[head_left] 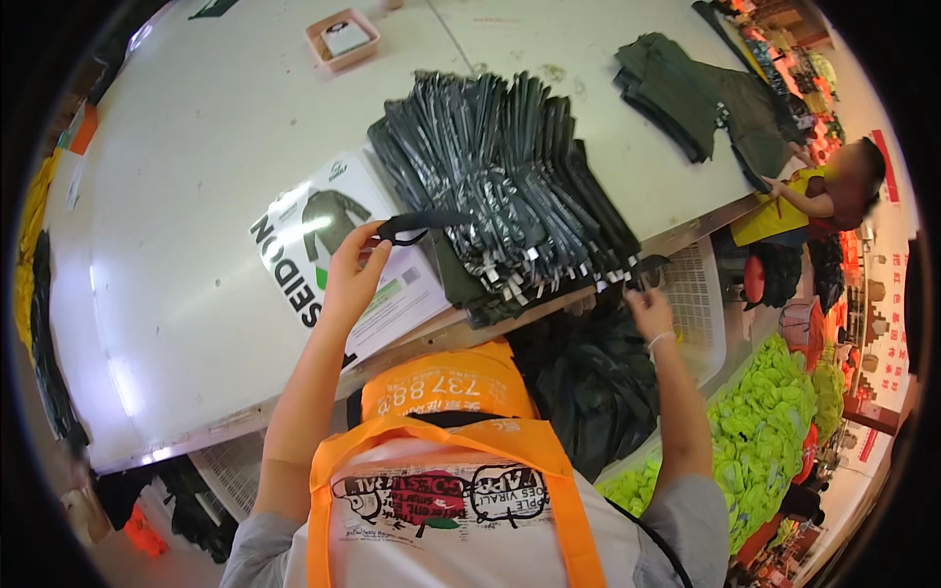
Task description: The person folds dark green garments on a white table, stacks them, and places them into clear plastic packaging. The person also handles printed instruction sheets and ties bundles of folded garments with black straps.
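Observation:
My left hand (359, 263) pinches one end of a black fabric strap (436, 223), which reaches across to a big fanned stack of folded dark garments (490, 176). Shiny plastic-like film and small white tags show on that stack. Under my left forearm lie white printed cards (323, 220) with a picture of a dark jacket. At the table's near edge, beside the right end of the stack, my right hand (649, 312) has its fingers closed around a dark piece; its kind is too unclear to tell.
A pink tray (343, 39) stands at the far side of the white table (196, 196). Dark garments (686, 93) lie at the far right, where a co-worker (823, 196) handles one. Below the edge are dark cloth (598, 387), a white basket (698, 304) and bright yellow-green items (755, 431).

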`<state>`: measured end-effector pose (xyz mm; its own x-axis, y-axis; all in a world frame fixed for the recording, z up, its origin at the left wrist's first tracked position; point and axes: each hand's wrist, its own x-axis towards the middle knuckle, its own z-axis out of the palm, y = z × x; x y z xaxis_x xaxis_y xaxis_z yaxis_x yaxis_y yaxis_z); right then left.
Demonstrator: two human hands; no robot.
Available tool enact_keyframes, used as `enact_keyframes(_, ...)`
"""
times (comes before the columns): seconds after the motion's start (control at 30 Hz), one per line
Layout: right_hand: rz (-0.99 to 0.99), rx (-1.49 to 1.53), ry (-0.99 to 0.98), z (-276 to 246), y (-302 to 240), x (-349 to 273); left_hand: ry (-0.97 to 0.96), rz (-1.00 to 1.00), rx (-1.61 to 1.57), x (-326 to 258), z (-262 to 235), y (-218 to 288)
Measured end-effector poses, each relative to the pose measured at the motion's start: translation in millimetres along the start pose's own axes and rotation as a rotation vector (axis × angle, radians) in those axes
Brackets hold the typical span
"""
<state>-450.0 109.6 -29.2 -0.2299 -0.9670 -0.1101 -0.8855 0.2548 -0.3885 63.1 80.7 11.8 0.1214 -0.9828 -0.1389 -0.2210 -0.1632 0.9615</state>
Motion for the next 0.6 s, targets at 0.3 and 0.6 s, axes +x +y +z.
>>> enact_keyframes(0.3,-0.032,0.080,-0.275,-20,-61,-123,-0.329,-0.027,0.196,-61,39,33)
enact_keyframes(0.6,-0.110,-0.118,-0.631,-205,-131,-204,-0.623,0.579,0.312,-92,126,64)
